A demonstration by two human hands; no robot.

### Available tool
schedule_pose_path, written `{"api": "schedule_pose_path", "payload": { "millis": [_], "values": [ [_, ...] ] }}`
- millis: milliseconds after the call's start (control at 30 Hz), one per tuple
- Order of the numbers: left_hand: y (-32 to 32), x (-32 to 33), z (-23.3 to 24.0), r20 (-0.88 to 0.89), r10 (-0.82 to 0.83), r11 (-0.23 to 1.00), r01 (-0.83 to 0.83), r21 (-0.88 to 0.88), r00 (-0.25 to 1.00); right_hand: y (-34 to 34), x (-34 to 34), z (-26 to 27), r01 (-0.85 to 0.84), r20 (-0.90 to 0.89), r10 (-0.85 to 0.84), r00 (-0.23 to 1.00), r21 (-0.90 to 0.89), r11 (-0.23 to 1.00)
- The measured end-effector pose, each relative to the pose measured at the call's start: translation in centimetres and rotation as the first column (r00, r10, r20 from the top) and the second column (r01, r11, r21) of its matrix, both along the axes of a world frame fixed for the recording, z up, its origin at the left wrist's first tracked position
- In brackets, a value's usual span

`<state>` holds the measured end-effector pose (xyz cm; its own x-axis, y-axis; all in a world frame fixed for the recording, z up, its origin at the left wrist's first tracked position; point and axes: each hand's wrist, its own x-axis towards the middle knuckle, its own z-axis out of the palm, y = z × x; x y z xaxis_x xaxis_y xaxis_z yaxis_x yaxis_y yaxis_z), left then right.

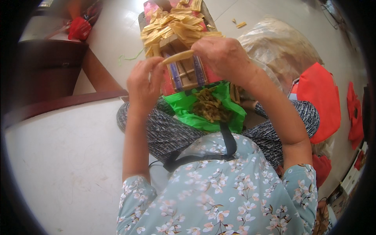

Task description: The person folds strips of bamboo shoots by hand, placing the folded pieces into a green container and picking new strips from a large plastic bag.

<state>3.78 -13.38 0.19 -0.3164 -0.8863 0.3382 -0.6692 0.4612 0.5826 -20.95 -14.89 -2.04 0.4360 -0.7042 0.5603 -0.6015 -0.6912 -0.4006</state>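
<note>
My left hand [146, 77] pinches one end of a pale yellow dried strip [178, 56], and my right hand [221, 55] holds its other end. The strip is stretched between them above a small wooden frame [188, 85] with blue-and-white printed side strips and a thin dark rod along its middle. That frame rests on a red-covered board [212, 75]. Just beyond it lies a heap of flat, ridged yellow dried pieces [176, 25]. Below the frame, between the knees, an open green plastic bag [183, 110] holds darker yellow-brown pieces [210, 107].
A large clear plastic bag [273, 44] and a red bag [318, 100] stand on the right. A few yellow pieces [241, 25] lie on the tiled floor. On the left are a white surface [64, 164] with a dark red edge and dark wooden furniture [50, 67].
</note>
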Motion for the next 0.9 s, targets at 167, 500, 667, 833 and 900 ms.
{"api": "schedule_pose_path", "payload": {
  "millis": [167, 500, 667, 833, 900],
  "values": [
    [-1.1, 0.5, -3.2, -0.123, 0.034, 0.991, -0.018, 0.133, 0.992, -1.1, -1.0, -3.0, 0.024, -0.115, 0.009, 0.993, 0.285, 0.958],
    [4.9, -0.8, -0.7, -0.096, 0.04, 0.978, -0.059, -0.198, 0.995, 5.6, -4.6, -3.0, 0.003, -0.055, 0.002, 0.998, 0.101, 0.995],
    [8.4, -4.0, -1.2, -0.512, 0.225, 0.693, 0.234, 0.682, 0.829, 6.9, -0.9, -0.5, -0.14, -0.143, 0.109, 0.984, -0.225, 0.964],
    [9.2, -4.0, -1.8, -0.642, 0.463, 0.33, 0.553, 0.765, 0.611, 7.2, -2.5, -1.3, -0.114, -0.101, 0.093, 0.991, -0.236, 0.965],
    [9.5, -3.8, -1.4, -0.679, 0.471, 0.287, 0.63, 0.722, 0.563, 7.2, -4.0, -1.6, -0.042, -0.059, 0.033, 0.998, -0.157, 0.987]
  ]
}}
